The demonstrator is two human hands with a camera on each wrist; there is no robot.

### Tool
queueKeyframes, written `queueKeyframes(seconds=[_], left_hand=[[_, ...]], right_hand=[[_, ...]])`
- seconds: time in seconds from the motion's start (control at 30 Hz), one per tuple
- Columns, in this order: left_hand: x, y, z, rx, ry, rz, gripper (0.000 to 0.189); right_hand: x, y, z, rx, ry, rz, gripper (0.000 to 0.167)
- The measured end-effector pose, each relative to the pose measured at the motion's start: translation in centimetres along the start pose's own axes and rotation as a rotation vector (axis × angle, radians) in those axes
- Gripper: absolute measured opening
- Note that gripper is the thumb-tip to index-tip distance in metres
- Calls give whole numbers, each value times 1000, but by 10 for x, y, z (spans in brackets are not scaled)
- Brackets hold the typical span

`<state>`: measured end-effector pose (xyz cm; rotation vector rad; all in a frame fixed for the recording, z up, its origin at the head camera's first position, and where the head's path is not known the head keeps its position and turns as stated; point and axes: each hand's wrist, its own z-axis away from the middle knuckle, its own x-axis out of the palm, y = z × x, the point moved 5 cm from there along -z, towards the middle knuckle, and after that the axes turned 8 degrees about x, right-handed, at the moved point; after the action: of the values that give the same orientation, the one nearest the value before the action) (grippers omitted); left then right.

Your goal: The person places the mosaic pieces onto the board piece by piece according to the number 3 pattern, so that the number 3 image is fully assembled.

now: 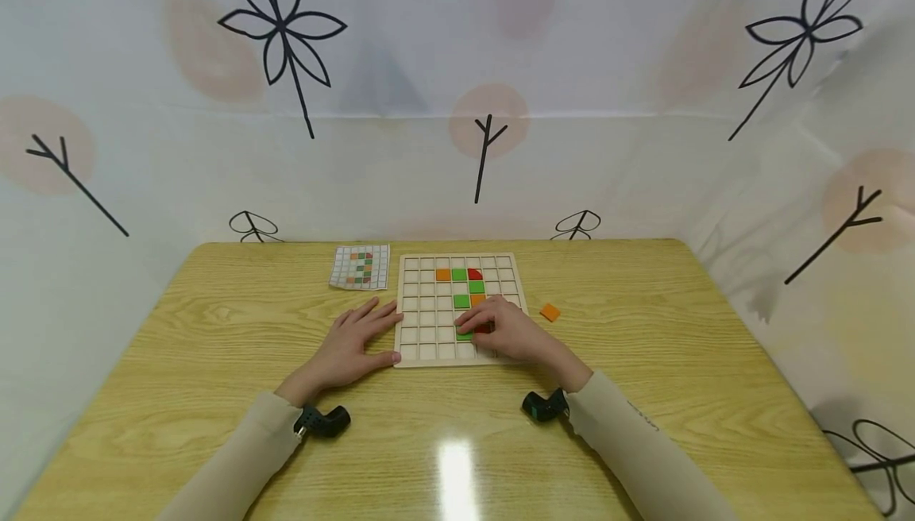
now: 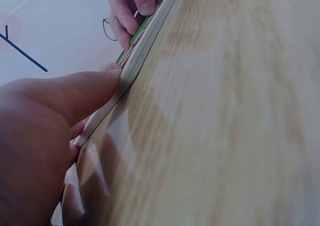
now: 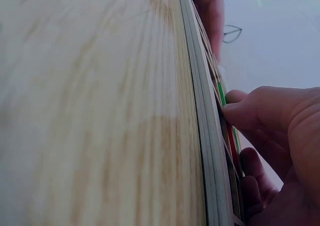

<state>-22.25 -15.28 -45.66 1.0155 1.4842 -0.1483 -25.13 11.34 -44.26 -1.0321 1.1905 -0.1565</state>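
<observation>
A wooden grid board (image 1: 429,362) lies flat on the table. My left hand (image 1: 353,344) rests beside it, fingers spread, fingertips and thumb at its left edge. Over the lower rows, my right hand (image 1: 511,332) has its thumb and forefinger tips at either side of a green tile (image 1: 465,337), pinching it at board level. A red tile (image 1: 482,329) shows partly under that hand. Farther up the grid sit an orange tile (image 1: 443,275), a rounded red tile (image 1: 475,274), and several other green and orange tiles.
A printed pattern card (image 1: 360,267) with a coloured grid lies behind the left hand, left of the board. One loose orange tile (image 1: 550,312) is on the table (image 1: 643,330) to the board's right. Patterned cloth (image 1: 400,171) hangs behind the table.
</observation>
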Motion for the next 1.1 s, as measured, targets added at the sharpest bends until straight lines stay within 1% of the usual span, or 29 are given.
queueKeyframes(seconds=[0.2, 0.33, 0.43, 0.63, 0.9, 1.1], left_hand=[[-1, 0, 0, 4, -1, 2, 67], [-1, 0, -1, 11, 2, -7, 67], [-2, 1, -1, 10, 0, -4, 67], [0, 0, 0, -3, -8, -8, 67], [1, -3, 1, -3, -6, -7, 68], [1, -1, 2, -4, -8, -7, 69]], right_hand=[[-2, -2, -1, 8, 5, -22, 19], [-4, -5, -1, 6, 27, -79, 19], [-6, -4, -1, 33, 48, -122, 19], [-14, 5, 4, 113, 91, -147, 19], [-32, 18, 15, 145, 167, -183, 17], [-47, 32, 25, 192, 222, -151, 16]])
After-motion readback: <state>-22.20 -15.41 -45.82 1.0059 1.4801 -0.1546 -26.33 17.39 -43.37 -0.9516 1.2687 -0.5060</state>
